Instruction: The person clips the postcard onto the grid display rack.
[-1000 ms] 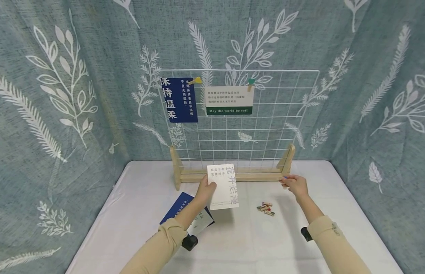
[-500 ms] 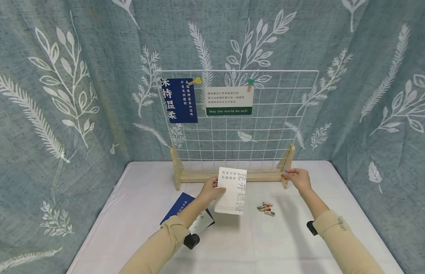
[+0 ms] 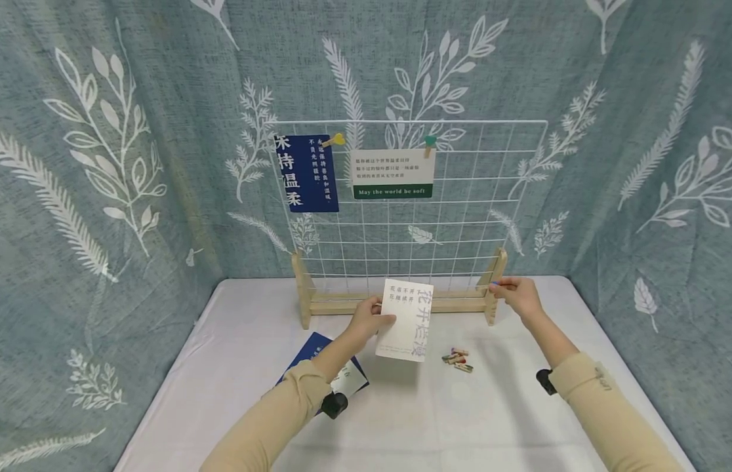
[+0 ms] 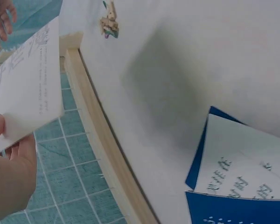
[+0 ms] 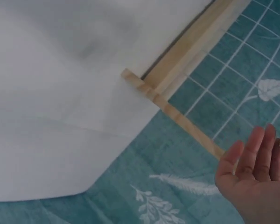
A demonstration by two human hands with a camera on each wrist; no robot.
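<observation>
You hold one card and one peg. One rack bears two hung cards, two fixed pegs. The surface carries three overlapping cards, plus loose pegs too bunched to count.

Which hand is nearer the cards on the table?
Left. The left hand is just beyond the cards; the right hand is farther off, to their right, by the rack's right wooden foot.

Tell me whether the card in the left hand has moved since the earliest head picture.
Yes: in the head view, the card has shifted rightward against the rack's wooden base.
</observation>
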